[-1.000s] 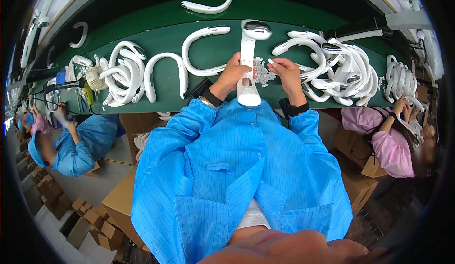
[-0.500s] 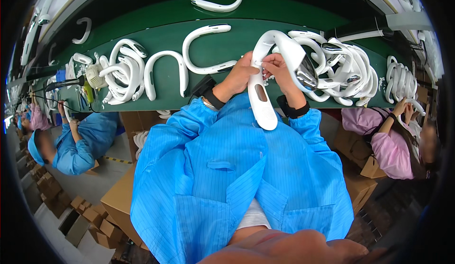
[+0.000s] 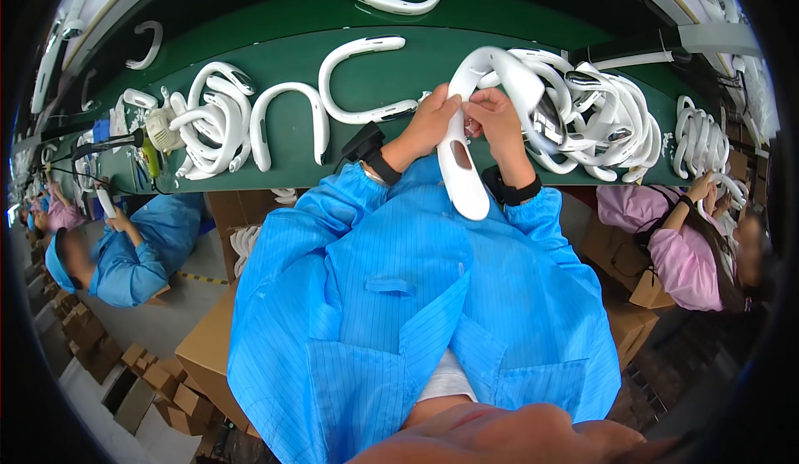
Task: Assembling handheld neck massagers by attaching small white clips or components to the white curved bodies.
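A white U-shaped neck fan point(image 3: 468, 199), with an oval opening in its near arm, is held up in front of my chest over the bench edge. My left hand point(image 3: 430, 123) is closed round that arm just above the opening. Beside it my right hand point(image 3: 494, 120) has its fingers pinched together close to the fan's inner side; what they hold, if anything, is too small to make out. The fan's far arm bends over to the right, its shiny end blurred behind my right hand. Black bands sit on both wrists.
On the green bench point(image 3: 287, 56) lie single fans, a left pile point(image 3: 218, 123) and a larger right pile point(image 3: 620, 123). A hand tool with a green handle point(image 3: 153, 158) lies at the left. Co-workers sit on both sides, in blue point(image 3: 141, 252) and pink point(image 3: 687, 264). Cardboard boxes point(image 3: 204, 347) stand below.
The held fan has turned slightly, its near end a little higher. My right fingers have shifted slightly on its inner side; my left hand keeps its grip.
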Demonstrator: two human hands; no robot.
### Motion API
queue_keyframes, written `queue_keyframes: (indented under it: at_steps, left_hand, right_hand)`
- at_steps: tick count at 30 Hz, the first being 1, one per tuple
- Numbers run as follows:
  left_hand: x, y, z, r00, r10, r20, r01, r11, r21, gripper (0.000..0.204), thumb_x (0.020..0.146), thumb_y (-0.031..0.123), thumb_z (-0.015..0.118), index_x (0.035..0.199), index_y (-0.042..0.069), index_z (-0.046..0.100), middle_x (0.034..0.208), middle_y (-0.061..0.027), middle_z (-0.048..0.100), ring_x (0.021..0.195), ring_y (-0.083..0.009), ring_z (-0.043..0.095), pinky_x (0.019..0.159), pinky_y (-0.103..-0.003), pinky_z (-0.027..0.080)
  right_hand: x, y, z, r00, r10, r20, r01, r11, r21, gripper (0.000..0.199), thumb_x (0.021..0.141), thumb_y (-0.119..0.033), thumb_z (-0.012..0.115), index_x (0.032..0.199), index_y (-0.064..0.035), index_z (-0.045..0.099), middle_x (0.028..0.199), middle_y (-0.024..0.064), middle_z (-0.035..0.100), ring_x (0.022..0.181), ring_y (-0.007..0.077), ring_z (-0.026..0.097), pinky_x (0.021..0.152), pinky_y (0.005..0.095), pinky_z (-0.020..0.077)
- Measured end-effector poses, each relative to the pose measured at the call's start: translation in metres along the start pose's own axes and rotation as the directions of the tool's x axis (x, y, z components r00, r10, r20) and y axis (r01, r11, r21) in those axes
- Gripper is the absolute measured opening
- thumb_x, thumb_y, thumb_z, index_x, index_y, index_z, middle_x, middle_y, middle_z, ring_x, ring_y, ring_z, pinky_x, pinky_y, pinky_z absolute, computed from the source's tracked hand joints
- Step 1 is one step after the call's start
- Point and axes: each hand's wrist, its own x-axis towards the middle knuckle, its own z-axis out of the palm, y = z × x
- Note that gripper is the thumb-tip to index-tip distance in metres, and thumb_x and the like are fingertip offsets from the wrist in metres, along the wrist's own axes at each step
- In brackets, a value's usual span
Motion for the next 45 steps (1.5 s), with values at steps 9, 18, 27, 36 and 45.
queue_keyframes:
  at_steps: [9, 18, 27, 36, 45]
  left_hand:
    - [0.039, 0.005, -0.014, 0.946, -0.217, -0.242, 0.251, 0.961, 0.12, 0.025, 0.088, 0.015, 0.05, 0.094, -0.009, 0.053, 0.085, -0.0153, 0.059, 0.075, -0.0235, 0.062, 0.056, -0.034, 0.055]
    - [0.048, -0.01, -0.031, 0.962, -0.223, -0.155, 0.227, 0.974, 0.005, 0.026, 0.086, 0.015, 0.055, 0.099, -0.008, 0.053, 0.092, -0.016, 0.061, 0.077, -0.0235, 0.063, 0.065, -0.037, 0.054]
    - [0.026, 0.019, -0.02, 0.992, -0.116, 0.048, 0.12, 0.989, -0.087, 0.024, 0.091, 0.011, 0.048, 0.107, -0.007, 0.048, 0.092, -0.0139, 0.06, 0.077, -0.0187, 0.063, 0.068, -0.03, 0.054]
    - [0.019, 0.034, -0.006, 0.995, -0.07, 0.064, 0.067, 0.996, 0.059, 0.027, 0.091, 0.012, 0.047, 0.112, -0.005, 0.047, 0.09, -0.0135, 0.06, 0.073, -0.0194, 0.063, 0.064, -0.032, 0.055]
    - [-0.018, 0.055, 0.025, 0.927, 0.095, 0.363, 0.01, 0.961, -0.276, 0.037, 0.091, 0.013, 0.046, 0.125, 0.0, 0.04, 0.111, -0.0133, 0.054, 0.098, -0.0203, 0.057, 0.087, -0.031, 0.047]
  right_hand:
    - [0.069, 0.059, -0.026, 0.998, 0.01, 0.07, -0.03, 0.957, 0.288, 0.015, 0.082, -0.021, 0.062, 0.086, -0.007, 0.059, 0.073, 0.0051, 0.06, 0.06, 0.0143, 0.057, 0.055, 0.0278, 0.0473]
    - [0.06, 0.026, -0.024, 0.953, 0.303, 0.008, -0.301, 0.951, -0.074, 0.024, 0.086, -0.034, 0.055, 0.094, -0.0123, 0.061, 0.078, 0.0041, 0.06, 0.065, 0.0165, 0.058, 0.051, 0.0306, 0.0496]
    - [0.034, 0.012, 0.001, 0.976, 0.039, 0.216, -0.096, 0.962, 0.257, 0.022, 0.086, -0.013, 0.053, 0.1, 0.0037, 0.057, 0.075, 0.0031, 0.058, 0.06, 0.0076, 0.054, 0.054, 0.0218, 0.0471]
    - [0.02, 0.016, 0.014, 0.984, -0.171, 0.059, 0.14, 0.926, 0.352, 0.03, 0.085, -0.009, 0.052, 0.112, 0.0028, 0.056, 0.086, 0.0057, 0.063, 0.066, 0.0069, 0.057, 0.057, 0.0194, 0.0467]
    - [-0.034, -0.019, 0.018, 0.831, -0.557, -0.009, 0.555, 0.83, -0.056, 0.056, 0.081, -0.003, 0.056, 0.133, 0.0021, 0.038, 0.102, 0.0121, 0.061, 0.082, 0.0124, 0.06, 0.073, 0.0246, 0.0481]
